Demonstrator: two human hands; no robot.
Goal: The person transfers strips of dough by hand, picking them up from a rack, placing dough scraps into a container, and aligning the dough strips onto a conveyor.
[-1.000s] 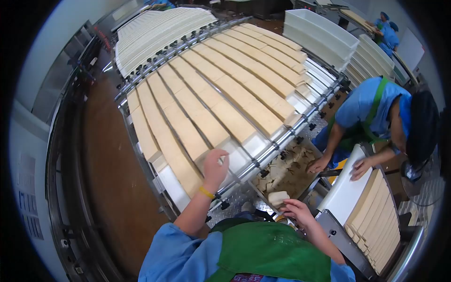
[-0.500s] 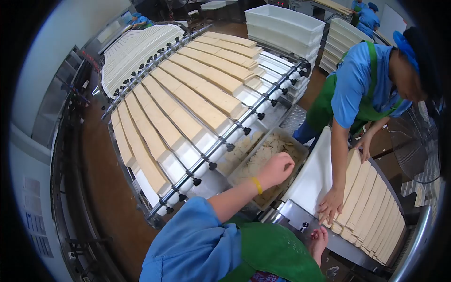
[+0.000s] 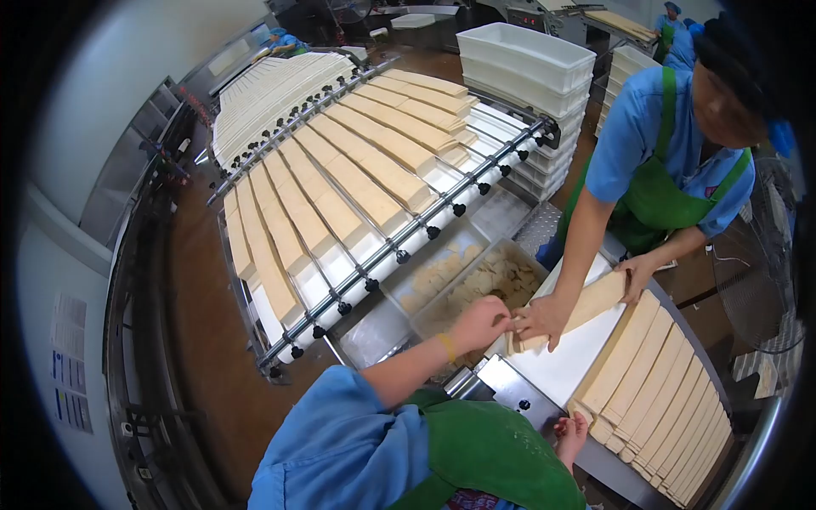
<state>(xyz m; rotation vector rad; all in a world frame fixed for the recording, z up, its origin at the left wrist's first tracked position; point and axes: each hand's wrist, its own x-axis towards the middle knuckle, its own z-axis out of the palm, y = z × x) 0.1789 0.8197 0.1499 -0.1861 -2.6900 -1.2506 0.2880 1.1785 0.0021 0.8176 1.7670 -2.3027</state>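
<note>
My left hand (image 3: 478, 328), with a yellow band at the wrist, is closed, its fingertips at the near end of a stack of pale dough strips (image 3: 592, 308). Whether it pinches the dough is hidden. A co-worker's two hands hold that stack above a white belt (image 3: 557, 367). My right hand (image 3: 571, 435) is low, its fingers curled beside the near ends of a row of dough strips (image 3: 659, 387). What lies in those fingers is too small to make out.
Left of my arm, stacked dough strips (image 3: 340, 183) lie between rods on a wide conveyor (image 3: 327, 289). Below its edge stands a bin of dough scraps (image 3: 489, 280). White tubs (image 3: 527, 64) are piled behind. A fan (image 3: 756, 263) and the co-worker (image 3: 646, 161) are at the right.
The co-worker has lifted a dough stack from the row and moved it left over the belt. My left hand has moved from above the scraps toward its end. My right hand stays low.
</note>
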